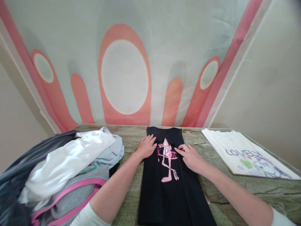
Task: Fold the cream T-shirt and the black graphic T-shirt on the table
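Note:
A black T-shirt [151,188] with a pink cartoon figure and pink lettering lies narrowed lengthwise on the wooden-patterned table, its neckline at the far edge. My left hand [146,147] rests on its upper left side, palm down, fingers stretched out over the cloth. On the opposite side, my right hand [191,158] touches the shirt beside the lettering, its index finger extended toward the print. Between the two hands a crease runs across the fabric near the top of the print. Neither hand visibly grips the cloth.
Heaped clothes fill the left side: a white satiny garment [68,157], a grey piece with pink trim [72,194] and dark cloth [14,182]. A folded white T-shirt [225,141] reading "LOVELY" lies at right. Behind the table [134,138] stands a patterned wall panel [160,40].

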Available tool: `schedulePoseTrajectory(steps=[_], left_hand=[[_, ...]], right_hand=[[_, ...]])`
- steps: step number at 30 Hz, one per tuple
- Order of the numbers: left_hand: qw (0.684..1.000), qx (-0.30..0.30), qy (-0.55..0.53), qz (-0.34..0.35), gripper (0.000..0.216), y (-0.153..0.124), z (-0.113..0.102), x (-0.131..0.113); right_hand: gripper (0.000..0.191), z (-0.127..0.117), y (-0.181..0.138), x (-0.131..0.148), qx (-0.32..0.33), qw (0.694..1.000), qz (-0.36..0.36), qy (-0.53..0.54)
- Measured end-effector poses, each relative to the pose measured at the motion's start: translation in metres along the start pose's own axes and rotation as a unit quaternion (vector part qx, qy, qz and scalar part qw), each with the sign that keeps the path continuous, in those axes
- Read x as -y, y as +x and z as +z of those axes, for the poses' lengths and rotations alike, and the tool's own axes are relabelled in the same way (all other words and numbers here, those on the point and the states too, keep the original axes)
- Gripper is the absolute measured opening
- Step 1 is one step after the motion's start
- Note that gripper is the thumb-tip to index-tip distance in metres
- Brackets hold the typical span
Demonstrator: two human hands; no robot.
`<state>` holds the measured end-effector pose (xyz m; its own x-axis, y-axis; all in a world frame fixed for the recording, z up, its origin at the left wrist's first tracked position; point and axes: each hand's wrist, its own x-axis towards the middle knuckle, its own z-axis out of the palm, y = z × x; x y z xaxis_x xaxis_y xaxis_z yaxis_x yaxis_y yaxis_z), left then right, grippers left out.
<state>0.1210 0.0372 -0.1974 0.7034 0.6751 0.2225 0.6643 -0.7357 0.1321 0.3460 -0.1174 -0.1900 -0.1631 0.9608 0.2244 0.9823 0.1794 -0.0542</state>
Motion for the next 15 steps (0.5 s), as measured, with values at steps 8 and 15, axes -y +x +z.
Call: schedulePoseTrajectory(steps=[8,15], left_hand=[[1.000,0.019,0.000,0.006,0.050,0.003,0.003,0.000],[0.999,0.030,-0.012,0.001,0.051,0.003,-0.001,-0.005]], right_hand=[[0.042,-0.004,-0.010,0.012,-0.015,0.999,-0.013,-0.028],[0.053,-0.007,-0.014,0.016,0.023,1.000,-0.001,-0.008]])
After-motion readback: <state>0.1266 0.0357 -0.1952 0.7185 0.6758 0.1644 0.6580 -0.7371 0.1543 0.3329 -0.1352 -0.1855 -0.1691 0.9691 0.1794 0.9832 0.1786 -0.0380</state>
